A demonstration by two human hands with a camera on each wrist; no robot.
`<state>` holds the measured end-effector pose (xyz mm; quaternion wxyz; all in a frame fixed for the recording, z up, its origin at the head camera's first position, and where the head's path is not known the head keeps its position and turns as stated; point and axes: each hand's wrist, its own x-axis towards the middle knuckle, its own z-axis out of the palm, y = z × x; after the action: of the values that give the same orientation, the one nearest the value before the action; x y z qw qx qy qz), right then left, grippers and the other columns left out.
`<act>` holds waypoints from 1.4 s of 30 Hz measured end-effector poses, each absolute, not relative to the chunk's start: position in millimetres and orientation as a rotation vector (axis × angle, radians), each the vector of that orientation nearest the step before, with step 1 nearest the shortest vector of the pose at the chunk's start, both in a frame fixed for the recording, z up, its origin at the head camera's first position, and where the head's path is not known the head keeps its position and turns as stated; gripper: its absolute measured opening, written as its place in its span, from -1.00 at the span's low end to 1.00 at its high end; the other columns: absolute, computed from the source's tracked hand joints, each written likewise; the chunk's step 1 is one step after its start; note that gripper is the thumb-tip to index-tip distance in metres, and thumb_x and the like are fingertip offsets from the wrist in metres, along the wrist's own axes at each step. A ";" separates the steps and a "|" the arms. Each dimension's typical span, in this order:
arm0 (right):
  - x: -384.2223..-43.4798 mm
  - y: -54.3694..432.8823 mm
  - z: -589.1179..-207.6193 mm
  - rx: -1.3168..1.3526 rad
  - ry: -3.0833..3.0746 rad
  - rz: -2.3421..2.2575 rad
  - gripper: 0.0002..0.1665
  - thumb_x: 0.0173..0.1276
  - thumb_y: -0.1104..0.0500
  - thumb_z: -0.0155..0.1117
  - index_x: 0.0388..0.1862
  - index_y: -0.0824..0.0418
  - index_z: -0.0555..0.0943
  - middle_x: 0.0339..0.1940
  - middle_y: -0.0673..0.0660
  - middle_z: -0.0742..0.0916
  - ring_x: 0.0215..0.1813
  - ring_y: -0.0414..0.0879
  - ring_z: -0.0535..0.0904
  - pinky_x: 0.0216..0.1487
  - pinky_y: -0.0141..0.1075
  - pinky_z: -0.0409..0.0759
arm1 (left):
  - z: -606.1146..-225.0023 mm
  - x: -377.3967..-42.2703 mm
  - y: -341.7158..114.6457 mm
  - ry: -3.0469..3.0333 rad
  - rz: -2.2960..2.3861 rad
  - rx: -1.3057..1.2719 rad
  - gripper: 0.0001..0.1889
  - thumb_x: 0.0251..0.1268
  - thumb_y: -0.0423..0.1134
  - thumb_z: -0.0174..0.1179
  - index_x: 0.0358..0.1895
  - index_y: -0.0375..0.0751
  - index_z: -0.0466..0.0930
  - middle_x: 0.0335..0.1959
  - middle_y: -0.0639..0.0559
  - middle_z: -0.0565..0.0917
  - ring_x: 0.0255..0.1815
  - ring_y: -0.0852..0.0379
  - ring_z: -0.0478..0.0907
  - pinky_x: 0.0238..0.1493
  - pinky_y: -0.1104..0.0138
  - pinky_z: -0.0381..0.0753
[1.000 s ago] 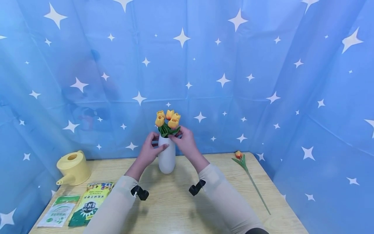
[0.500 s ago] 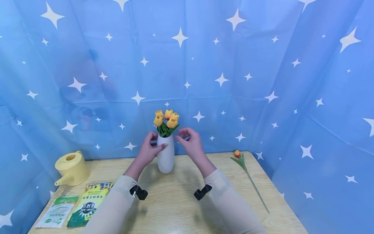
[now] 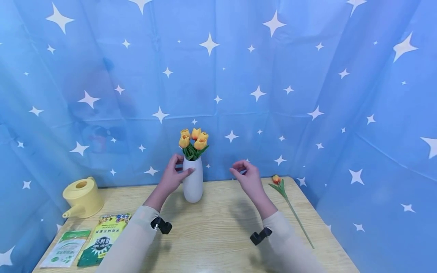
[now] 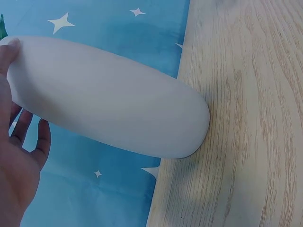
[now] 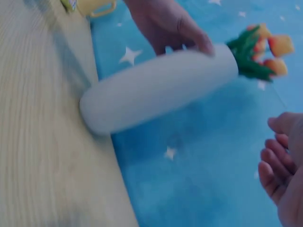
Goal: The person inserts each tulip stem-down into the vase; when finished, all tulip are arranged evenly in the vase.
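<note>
A white vase (image 3: 192,182) stands upright near the table's back edge. Several yellow-orange tulips (image 3: 194,139) with green leaves stick out of its top. My left hand (image 3: 172,176) holds the vase at its upper left side, the thumb across the front and the fingers behind. In the left wrist view the vase (image 4: 109,99) fills the middle, its base on the table. My right hand (image 3: 250,178) is in the air to the right of the vase, fingers loosely bent, holding nothing. Closest to it lies a single orange tulip (image 3: 288,201) on the table.
A yellow watering can (image 3: 83,199) stands at the back left of the wooden table (image 3: 205,239). In front of it lie a yellow-green bag (image 3: 103,240) and a smaller white-green packet (image 3: 66,248). A blue star-patterned curtain (image 3: 218,76) hangs behind the table.
My right hand has let go of the flowers at the vase's mouth and moved right, towards the lone tulip. My left hand keeps its hold on the vase.
</note>
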<state>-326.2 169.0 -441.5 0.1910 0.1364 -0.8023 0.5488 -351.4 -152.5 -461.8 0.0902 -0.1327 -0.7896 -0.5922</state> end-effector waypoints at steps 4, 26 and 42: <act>-324.2 198.0 -451.6 0.293 -2.278 1.501 -0.80 0.52 0.19 0.56 -0.04 0.28 0.76 -0.17 0.15 0.79 -0.08 0.00 0.68 -0.15 -0.37 0.64 | -462.8 -352.2 -153.0 -2.335 -1.767 -0.415 -0.45 0.48 0.07 0.51 0.27 -0.02 0.41 0.36 -0.15 0.54 0.36 -0.30 0.56 0.25 -0.20 0.70; -328.6 355.2 -520.0 -0.028 -2.648 1.069 -0.58 0.61 0.16 0.42 0.27 0.39 0.61 0.06 0.34 0.74 0.02 0.21 0.69 -0.09 -0.03 0.71 | -461.8 -351.0 -154.1 -2.329 -1.794 -0.436 -0.43 0.53 0.01 0.47 0.32 -0.12 0.38 0.40 -0.17 0.51 0.45 -0.30 0.46 0.48 -0.21 0.53; -329.0 387.3 -549.6 -0.161 -2.793 1.035 -0.51 0.50 0.22 0.50 0.25 0.47 0.60 0.00 0.36 0.74 0.03 0.24 0.67 0.03 0.10 0.65 | -463.5 -350.3 -154.4 -2.323 -1.766 -0.443 -0.32 0.50 0.07 0.49 0.45 -0.14 0.38 0.40 -0.18 0.50 0.44 -0.32 0.47 0.46 -0.23 0.53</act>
<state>-329.0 387.3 -549.6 0.0795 -0.0538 -0.9333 0.3459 -350.3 -154.4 -463.5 0.0950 -0.1496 -0.7834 -0.5957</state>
